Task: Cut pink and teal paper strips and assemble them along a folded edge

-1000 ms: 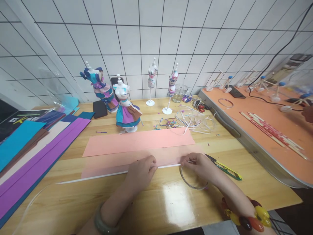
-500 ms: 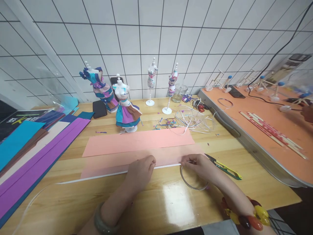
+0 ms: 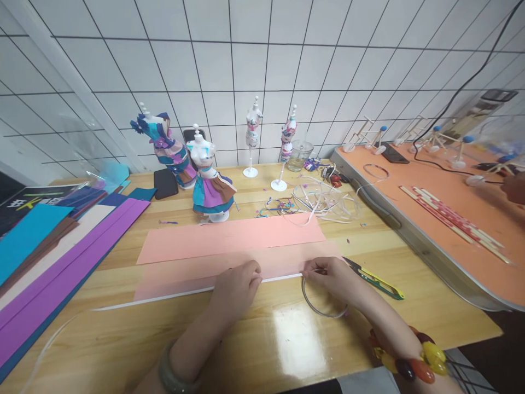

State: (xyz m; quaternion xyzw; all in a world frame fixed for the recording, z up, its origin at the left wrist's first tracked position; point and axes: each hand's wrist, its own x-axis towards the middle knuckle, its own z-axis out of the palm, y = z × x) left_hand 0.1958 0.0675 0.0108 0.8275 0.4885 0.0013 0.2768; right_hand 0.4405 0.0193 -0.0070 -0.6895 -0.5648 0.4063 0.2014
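A long pink paper sheet (image 3: 229,238) lies across the wooden table (image 3: 287,339), its near part folded toward me. My left hand (image 3: 235,287) is closed, fingertips pressed on the near edge of the pink fold. My right hand (image 3: 332,276) is closed in a pinch on a thin white strip (image 3: 172,295) that runs left along the paper's edge. A loop of that strip (image 3: 322,312) curls under my right hand.
Yellow-green snips (image 3: 375,280) lie right of my right hand. Purple, teal and brown sheets (image 3: 53,257) are stacked at left. Dressed mini mannequins (image 3: 207,180) and a tangle of white strips (image 3: 324,200) stand behind. An orange-topped table (image 3: 443,219) adjoins at right, with another person's hand (image 3: 515,187).
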